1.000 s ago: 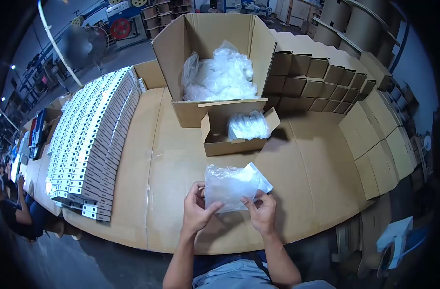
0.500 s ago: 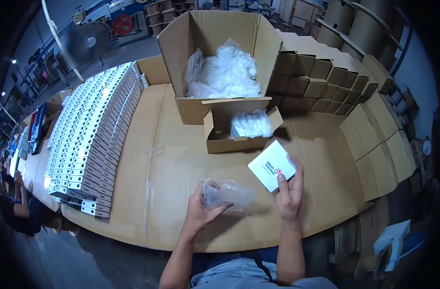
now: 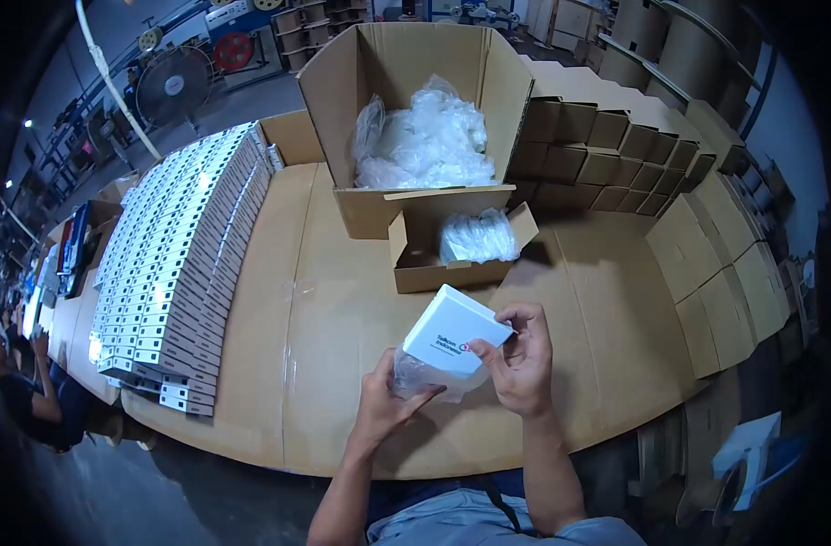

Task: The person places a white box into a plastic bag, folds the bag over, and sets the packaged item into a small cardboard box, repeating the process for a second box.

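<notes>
My left hand (image 3: 385, 400) grips a clear plastic bag (image 3: 434, 382) by its lower left side. A flat white box (image 3: 456, 323) with dark print and a small red mark sits with its lower end in the bag's mouth, tilted. Fingers of my right hand (image 3: 522, 364) pinch the box at its right corner, thumb on the front face. Just beyond is an open small carton (image 3: 415, 278), with several plastic-wrapped pieces (image 3: 479, 237) standing in its right part.
Long stacked rows of white boxes (image 3: 183, 264) line the left. A large carton (image 3: 329, 91) full of clear plastic bags (image 3: 429, 136) stands behind. Brown cartons (image 3: 607, 155) are piled at the back right, with more cartons (image 3: 725, 273) at right. Another person (image 3: 42, 391) sits far left.
My right hand has brought the white box left and down, and its lower end has entered the plastic bag. My left hand has stayed nearly in place with the bag.
</notes>
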Available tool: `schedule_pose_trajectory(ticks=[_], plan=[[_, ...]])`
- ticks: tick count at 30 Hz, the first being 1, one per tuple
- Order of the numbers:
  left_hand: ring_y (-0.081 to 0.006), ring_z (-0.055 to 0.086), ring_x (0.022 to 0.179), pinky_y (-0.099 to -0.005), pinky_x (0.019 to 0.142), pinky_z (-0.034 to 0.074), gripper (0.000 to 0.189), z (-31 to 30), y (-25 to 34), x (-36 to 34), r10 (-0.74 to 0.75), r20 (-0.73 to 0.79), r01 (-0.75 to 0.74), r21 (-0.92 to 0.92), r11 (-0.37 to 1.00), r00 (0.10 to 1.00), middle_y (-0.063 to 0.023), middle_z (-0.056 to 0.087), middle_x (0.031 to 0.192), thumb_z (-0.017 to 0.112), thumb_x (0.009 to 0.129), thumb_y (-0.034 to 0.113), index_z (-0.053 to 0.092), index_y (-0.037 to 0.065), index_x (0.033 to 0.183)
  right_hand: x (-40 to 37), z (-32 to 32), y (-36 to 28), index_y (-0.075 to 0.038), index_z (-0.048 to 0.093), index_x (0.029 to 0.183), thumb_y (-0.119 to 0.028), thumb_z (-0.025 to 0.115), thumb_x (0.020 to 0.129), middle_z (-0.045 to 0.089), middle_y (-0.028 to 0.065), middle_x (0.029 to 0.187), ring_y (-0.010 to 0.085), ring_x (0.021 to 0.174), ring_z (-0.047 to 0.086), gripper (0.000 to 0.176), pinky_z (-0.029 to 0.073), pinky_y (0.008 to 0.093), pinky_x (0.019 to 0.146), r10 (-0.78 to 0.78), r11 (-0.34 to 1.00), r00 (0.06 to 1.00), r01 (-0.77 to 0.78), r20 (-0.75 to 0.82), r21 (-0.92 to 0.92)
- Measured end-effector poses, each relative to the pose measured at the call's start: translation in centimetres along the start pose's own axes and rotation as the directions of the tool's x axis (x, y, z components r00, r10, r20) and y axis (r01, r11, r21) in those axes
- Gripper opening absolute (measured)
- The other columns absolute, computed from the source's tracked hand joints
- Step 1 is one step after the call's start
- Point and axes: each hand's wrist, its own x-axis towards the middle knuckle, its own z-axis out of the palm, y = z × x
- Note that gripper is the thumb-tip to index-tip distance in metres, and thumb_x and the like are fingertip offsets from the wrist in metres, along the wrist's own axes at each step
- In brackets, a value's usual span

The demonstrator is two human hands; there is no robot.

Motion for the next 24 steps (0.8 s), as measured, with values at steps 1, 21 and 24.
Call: schedule_pose_trajectory(ticks=[1,21,24], plan=[[-0.0202,0.074,0.095,-0.0347,0.083,0.059,0.054,0.0,0.0,0.0,0.009,-0.005,-0.009,0.012,1.000,1.000,-0.0141,0.075,0.102,0.090,0.076,0.015,0.061,0.000,0.119,0.0,-0.3,0.0,-0.002,0.049,0.118,-0.002,0.076,0.091,0.055,0.0058,0.104,0.0118,0.095,0.058,0.038,0.051,0.0270,0.085,0.004,1.000,1.000,-0.004,0.002,-0.009],[-0.0228,0.076,0.093,-0.0361,0.079,0.059,0.047,0.1,0.5,0.1,-0.030,0.019,0.028,0.101,0.994,0.999,-0.0161,0.076,0.097,0.088,0.079,0.013,0.062,0.002,0.117,1.5,0.1,0.4,-0.001,0.063,0.113,-0.008,0.074,0.093,0.066,0.0067,0.096,0.0134,0.089,0.064,0.023,0.052,0.0291,0.083,0.010,0.984,0.996,0.006,0.091,-0.178],[-0.0219,0.076,0.093,-0.0362,0.080,0.059,0.048,0.4,-0.2,0.0,-0.028,0.005,0.028,0.061,0.998,1.000,-0.0152,0.076,0.097,0.089,0.077,0.013,0.062,0.002,0.116,1.9,0.8,0.8,-0.001,0.064,0.111,-0.009,0.074,0.092,0.069,0.0091,0.093,0.0148,0.085,0.066,0.023,0.054,0.0307,0.081,0.021,0.970,0.991,0.012,0.133,-0.241]])
